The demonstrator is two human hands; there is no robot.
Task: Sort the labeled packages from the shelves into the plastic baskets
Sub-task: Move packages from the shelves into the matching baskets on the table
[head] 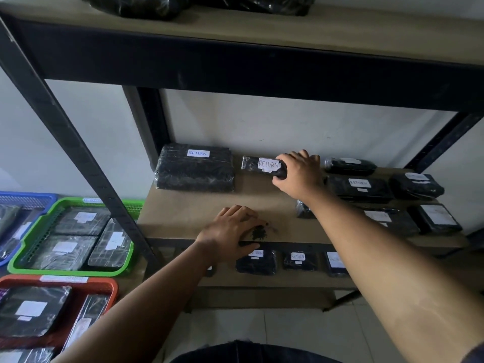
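- Grip: right hand [298, 174] closed round right end of slim RETURN package [258, 165], far on middle shelf [196, 205].
- Idle left hand [230, 231] lies flat on shelf's near edge, holding nothing.
- Should lift clear of big package [195, 169] at left, then check basket tags; green basket [65, 271] tag unreadable.

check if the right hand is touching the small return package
Touching: the head view shows the right hand gripping one end of the small RETURN package.

A white wall [288, 121] (a few small dark specks on it) fills the background. Below the wall lies a pale tiled floor [262, 330] with thin grout lines.
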